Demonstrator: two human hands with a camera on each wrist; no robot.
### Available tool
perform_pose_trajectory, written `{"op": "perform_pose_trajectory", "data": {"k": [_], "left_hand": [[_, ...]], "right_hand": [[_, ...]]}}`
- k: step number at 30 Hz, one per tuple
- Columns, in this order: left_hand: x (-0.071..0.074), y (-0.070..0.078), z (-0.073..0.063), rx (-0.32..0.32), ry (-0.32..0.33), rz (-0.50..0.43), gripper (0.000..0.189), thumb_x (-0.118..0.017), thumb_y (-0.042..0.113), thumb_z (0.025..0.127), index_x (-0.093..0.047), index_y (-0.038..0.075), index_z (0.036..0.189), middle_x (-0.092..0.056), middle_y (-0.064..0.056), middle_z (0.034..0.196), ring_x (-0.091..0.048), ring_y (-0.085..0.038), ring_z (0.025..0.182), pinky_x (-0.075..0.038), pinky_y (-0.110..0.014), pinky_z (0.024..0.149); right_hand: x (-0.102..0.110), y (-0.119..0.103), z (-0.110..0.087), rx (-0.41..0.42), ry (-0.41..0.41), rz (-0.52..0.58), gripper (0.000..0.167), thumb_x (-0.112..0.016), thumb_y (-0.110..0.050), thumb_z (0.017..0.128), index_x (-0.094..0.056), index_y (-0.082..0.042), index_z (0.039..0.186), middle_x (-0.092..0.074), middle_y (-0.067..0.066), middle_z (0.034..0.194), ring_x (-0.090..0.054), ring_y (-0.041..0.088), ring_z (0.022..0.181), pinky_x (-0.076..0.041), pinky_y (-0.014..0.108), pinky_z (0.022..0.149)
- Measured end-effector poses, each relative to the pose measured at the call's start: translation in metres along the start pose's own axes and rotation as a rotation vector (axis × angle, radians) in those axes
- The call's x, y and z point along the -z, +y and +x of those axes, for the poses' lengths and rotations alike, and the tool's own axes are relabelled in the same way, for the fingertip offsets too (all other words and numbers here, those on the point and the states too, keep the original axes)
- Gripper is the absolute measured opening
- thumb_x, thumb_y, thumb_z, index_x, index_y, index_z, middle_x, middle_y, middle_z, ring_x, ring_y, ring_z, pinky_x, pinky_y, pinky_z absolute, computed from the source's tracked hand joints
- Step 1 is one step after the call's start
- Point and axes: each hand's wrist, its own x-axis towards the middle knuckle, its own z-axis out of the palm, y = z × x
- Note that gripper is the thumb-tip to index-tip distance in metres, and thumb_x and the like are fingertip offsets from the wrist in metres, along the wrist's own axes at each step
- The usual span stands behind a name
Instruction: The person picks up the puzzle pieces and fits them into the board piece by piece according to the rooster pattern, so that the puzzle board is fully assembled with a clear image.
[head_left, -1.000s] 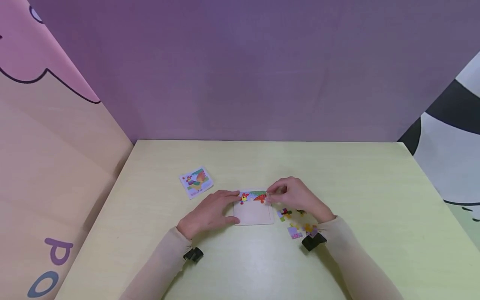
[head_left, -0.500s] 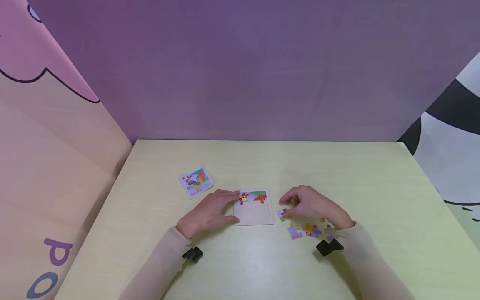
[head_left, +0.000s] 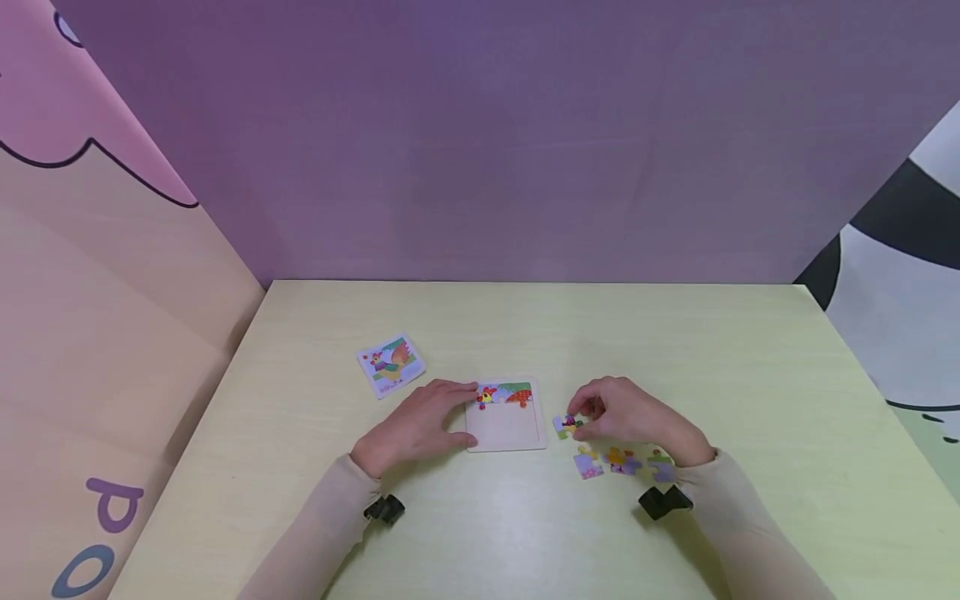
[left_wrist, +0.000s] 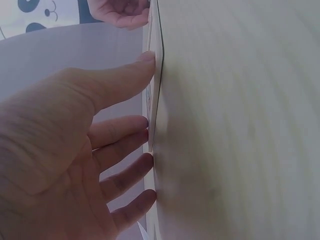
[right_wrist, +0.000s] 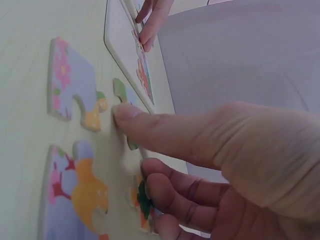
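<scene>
At the left edge of the puzzle tray (head_left: 506, 433), I see the left grip (head_left: 412, 425) wide, thumb and fingertips touching it. Just right of the tray, the right grip (head_left: 630, 412) is narrow at a puzzle piece (head_left: 562, 427); I cannot tell whether it pinches it. Other pieces (head_left: 588, 464) lie right of the tray, a picture card (head_left: 391, 365) left.

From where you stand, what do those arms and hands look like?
They are a person's. The left hand and right hand are bare. The left sleeve and right sleeve are long, plain and pale beige. The left camera and right camera, worn at the wrists, are small, black and blocky. I see no cables.
</scene>
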Motion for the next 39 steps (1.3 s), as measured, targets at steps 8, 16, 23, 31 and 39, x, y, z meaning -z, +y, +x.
{"op": "perform_pose_trajectory", "data": {"k": [8,16,23,31,39], "left_hand": [[0.001,-0.001,-0.001,-0.014,0.007,-0.002,0.070,-0.081,0.035,0.095,-0.056,0.009,0.155,-0.051,-0.003,0.165,-0.044,-0.030,0.153,-0.035,-0.051,0.128],[0.001,-0.003,-0.002,-0.028,0.016,-0.022,0.068,-0.081,0.034,0.095,-0.057,0.007,0.153,-0.052,-0.004,0.164,-0.044,-0.031,0.153,-0.035,-0.052,0.127],[0.001,-0.003,-0.003,-0.019,0.012,-0.020,0.068,-0.081,0.035,0.095,-0.058,0.007,0.153,-0.052,-0.004,0.164,-0.044,-0.031,0.153,-0.035,-0.051,0.128],[0.001,-0.001,-0.001,-0.022,0.015,-0.021,0.069,-0.082,0.035,0.095,-0.057,0.008,0.154,-0.051,-0.003,0.165,-0.045,-0.030,0.153,-0.035,-0.050,0.128],[-0.001,0.001,0.002,-0.023,0.006,-0.017,0.069,-0.082,0.035,0.095,-0.057,0.009,0.154,-0.051,-0.002,0.165,-0.044,-0.030,0.153,-0.035,-0.050,0.128]], "right_hand": [[0.001,0.003,0.001,0.032,0.029,-0.049,0.018,-0.088,-0.026,0.088,-0.079,-0.016,0.098,-0.070,-0.006,0.090,-0.059,0.013,0.084,-0.052,0.025,0.075],[0.004,0.005,0.002,0.044,0.023,-0.007,0.012,-0.087,-0.028,0.089,-0.079,-0.021,0.096,-0.075,-0.010,0.090,-0.065,0.011,0.083,-0.054,0.025,0.074],[0.001,0.004,0.006,0.059,0.026,0.028,0.012,-0.087,-0.027,0.090,-0.080,-0.023,0.100,-0.075,-0.010,0.092,-0.067,0.013,0.083,-0.054,0.024,0.072],[-0.003,-0.001,0.010,0.084,0.044,0.048,0.012,-0.085,-0.028,0.091,-0.080,-0.023,0.100,-0.074,-0.009,0.093,-0.068,0.013,0.077,-0.054,0.024,0.069],[-0.006,-0.010,0.016,0.122,0.064,0.075,0.014,-0.086,-0.027,0.091,-0.082,-0.019,0.102,-0.076,-0.007,0.092,-0.060,0.011,0.069,-0.049,0.021,0.062]]}}
